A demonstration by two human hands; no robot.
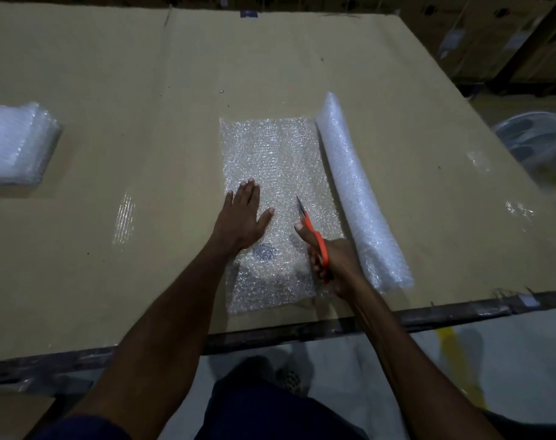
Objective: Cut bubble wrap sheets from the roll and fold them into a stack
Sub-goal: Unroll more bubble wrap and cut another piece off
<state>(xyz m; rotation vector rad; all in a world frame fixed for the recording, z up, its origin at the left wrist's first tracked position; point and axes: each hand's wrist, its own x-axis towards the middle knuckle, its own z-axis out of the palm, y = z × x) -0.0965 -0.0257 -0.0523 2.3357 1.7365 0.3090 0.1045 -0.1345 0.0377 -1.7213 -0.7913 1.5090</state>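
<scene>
A bubble wrap roll (359,192) lies on the cardboard-covered table (143,90), running from far to near at the right of centre. An unrolled sheet (270,154) spreads flat to its left. My left hand (243,217) presses flat on the sheet's left part, fingers straight and spread. My right hand (333,265) grips orange-handled scissors (314,236), their blades pointing away from me in the sheet a little left of the roll. A stack of folded bubble wrap sheets (13,144) sits at the far left of the table.
The table's dark front edge (429,312) runs just below the sheet. A round fan (533,141) stands on the floor past the table's right side. Stacked boxes fill the dim background. Tape patches (124,217) shine on the cardboard.
</scene>
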